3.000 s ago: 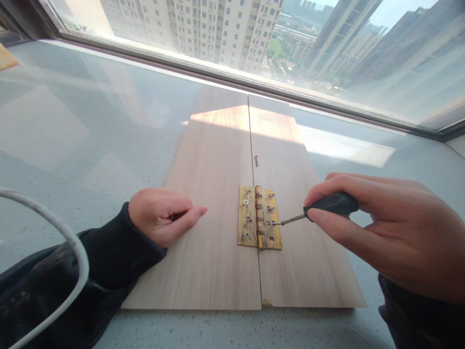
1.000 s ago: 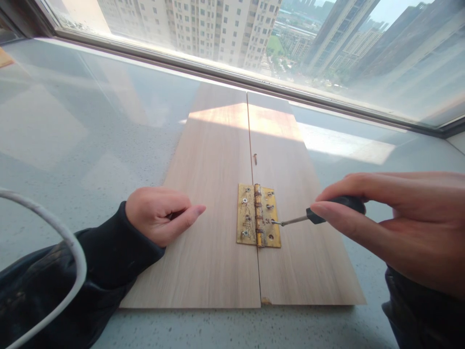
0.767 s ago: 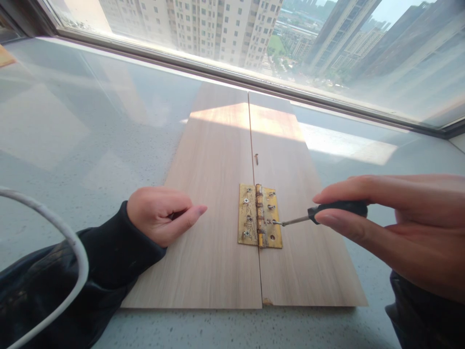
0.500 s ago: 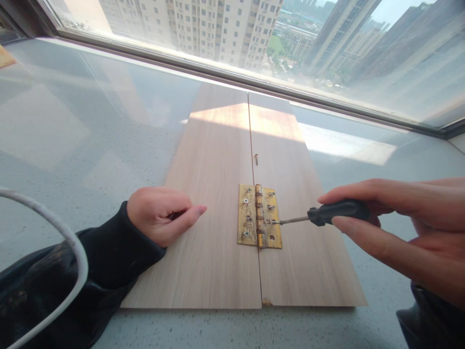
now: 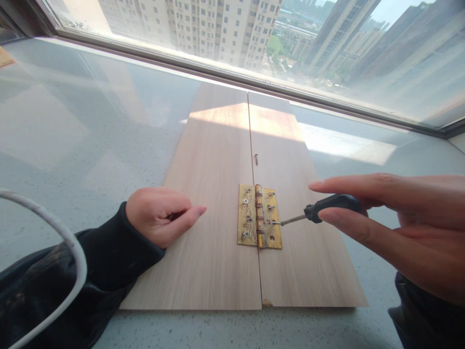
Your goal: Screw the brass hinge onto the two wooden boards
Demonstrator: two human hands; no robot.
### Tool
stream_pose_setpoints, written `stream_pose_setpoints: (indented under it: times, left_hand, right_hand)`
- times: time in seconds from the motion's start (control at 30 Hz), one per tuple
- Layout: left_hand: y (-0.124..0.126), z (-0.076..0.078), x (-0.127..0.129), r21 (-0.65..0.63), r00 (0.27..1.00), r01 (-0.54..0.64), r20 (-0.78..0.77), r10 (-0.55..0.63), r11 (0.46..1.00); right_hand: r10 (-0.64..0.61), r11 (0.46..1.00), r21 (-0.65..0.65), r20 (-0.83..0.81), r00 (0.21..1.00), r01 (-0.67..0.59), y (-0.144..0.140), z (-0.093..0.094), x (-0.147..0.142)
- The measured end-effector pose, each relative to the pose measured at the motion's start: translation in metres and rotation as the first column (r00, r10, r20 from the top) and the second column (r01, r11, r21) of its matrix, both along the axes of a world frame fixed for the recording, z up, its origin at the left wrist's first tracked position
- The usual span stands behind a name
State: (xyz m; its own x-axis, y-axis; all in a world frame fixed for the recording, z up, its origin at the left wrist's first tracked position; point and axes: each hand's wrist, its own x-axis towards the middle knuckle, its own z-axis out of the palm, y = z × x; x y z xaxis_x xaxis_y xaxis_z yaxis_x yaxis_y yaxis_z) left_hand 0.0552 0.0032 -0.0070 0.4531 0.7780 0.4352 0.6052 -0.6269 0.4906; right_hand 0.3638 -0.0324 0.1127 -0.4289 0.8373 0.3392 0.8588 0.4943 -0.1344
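A brass hinge [image 5: 259, 216] lies across the seam between two pale wooden boards. Its left leaf carries several cross-head screws. On the right leaf, screws [image 5: 271, 207] stand up from the upper holes, and the hole nearest me shows no screw. My right hand [image 5: 392, 228] holds a black-handled screwdriver [image 5: 332, 207] loosely between thumb and fingers. The screwdriver's tip meets the screw in the third hole of the right leaf, its shaft tilted to the right. Closed in a loose fist, my left hand [image 5: 163, 215] rests on the left board [image 5: 214, 271] with nothing visible in it.
One loose screw [image 5: 256, 159] lies on the right board [image 5: 308, 271] beyond the hinge. A white cable [image 5: 74, 247] curves over my left sleeve. The boards rest on a speckled white sill [image 5: 119, 121], before a window frame [image 5: 218, 72].
My right hand has shifted slightly left, its fingers straighter and further along the screwdriver handle. The handle has swung a little left and up. My left hand has hardly moved.
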Motion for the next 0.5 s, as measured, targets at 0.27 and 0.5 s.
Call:
stream_pose_setpoints:
  times: [0.27,0.5]
  left_hand:
    - [-0.001,0.002,0.001,-0.008,1.000,-0.008,-0.002,0.008,1.000]
    - [0.000,-0.002,-0.001,-0.006,1.000,-0.002,0.008,0.002,1.000]
  right_hand:
    - [0.024,0.993,-0.114,0.038,0.999,-0.019,-0.003,0.004,0.018]
    - [0.065,0.997,-0.050,0.066,0.996,-0.062,0.001,0.002,0.014]
